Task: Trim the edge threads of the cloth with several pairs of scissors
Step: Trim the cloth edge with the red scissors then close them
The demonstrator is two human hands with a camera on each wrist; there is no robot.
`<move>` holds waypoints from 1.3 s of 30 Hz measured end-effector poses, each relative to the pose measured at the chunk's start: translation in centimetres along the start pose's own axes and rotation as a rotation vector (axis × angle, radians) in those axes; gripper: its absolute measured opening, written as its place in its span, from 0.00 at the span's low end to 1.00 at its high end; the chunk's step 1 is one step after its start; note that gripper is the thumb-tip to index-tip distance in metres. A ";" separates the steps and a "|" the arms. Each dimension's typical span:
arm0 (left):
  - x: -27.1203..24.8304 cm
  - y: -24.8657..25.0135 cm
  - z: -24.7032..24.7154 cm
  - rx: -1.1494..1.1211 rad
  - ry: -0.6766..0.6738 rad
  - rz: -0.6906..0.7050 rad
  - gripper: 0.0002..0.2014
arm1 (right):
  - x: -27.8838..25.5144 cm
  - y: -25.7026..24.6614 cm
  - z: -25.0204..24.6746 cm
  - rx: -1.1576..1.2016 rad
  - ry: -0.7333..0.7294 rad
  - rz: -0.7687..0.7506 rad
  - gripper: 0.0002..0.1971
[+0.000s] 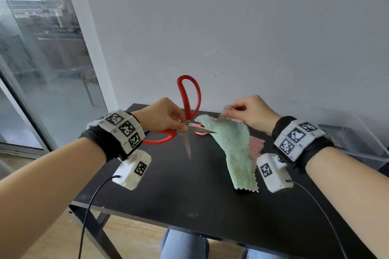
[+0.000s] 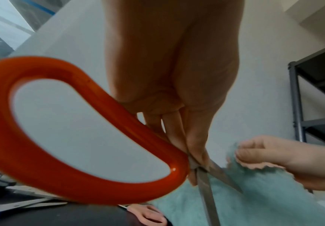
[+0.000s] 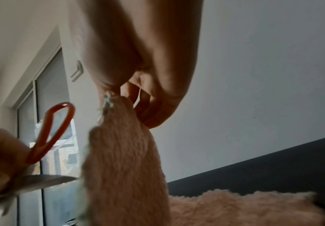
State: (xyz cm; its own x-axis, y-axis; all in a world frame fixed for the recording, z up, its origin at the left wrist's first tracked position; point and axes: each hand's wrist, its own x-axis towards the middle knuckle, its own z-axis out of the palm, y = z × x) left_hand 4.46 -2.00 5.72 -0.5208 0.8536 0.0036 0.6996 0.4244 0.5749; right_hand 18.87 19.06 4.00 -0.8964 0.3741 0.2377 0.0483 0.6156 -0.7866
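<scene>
Red scissors (image 1: 188,120), blades spread, are pinched near the pivot by the left hand (image 1: 162,116), not through the loops, apparently being repositioned. The cloth (image 1: 233,149) is held aloft by its corner in the right hand (image 1: 250,111), clamped at 3 o'clock of the blades, its pinked hem trailing onto the desk (image 1: 179,200). Open room remains toward 6 o'clock.

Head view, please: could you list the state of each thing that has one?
Red scissors: blades open, held near the pivot, off the table.
Cloth: corner lifted, lower end on the table.
Left hand: grips the scissors.
Right hand: pinches the cloth corner.
</scene>
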 end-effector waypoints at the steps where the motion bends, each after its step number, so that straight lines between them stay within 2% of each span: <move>1: 0.1 0.4 0.3 -0.009 -0.006 0.010 0.04 | 0.1 -0.5 0.5 0.020 -0.018 -0.006 0.08; 4: 0.6 1.3 0.7 -0.013 0.005 0.043 0.03 | 0.1 -2.0 2.0 0.068 -0.082 -0.029 0.05; 7: 1.0 1.8 0.9 0.008 0.030 0.061 0.04 | 0.1 -2.7 3.0 0.047 -0.143 -0.057 0.09; 13: 1.1 1.9 1.0 0.017 0.037 0.077 0.06 | 0.1 -2.8 3.7 -0.047 -0.202 -0.015 0.08; 18: 0.8 1.7 1.2 0.039 -0.018 0.065 0.05 | 0.0 -2.7 3.8 -0.197 -0.302 0.009 0.09; 23: 0.6 1.7 1.1 0.055 -0.022 0.060 0.04 | -0.4 -2.1 3.5 -0.225 -0.312 0.015 0.04; 39: 0.4 1.2 1.1 0.033 -0.037 0.054 0.06 | -0.4 -1.1 2.4 -0.276 -0.338 0.014 0.07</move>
State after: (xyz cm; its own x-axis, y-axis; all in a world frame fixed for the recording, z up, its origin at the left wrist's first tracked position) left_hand 5.62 -0.83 5.48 -0.4642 0.8857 0.0032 0.7422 0.3870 0.5472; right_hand 18.11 16.54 3.43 -0.9865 0.1639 -0.0077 0.1361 0.7914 -0.5959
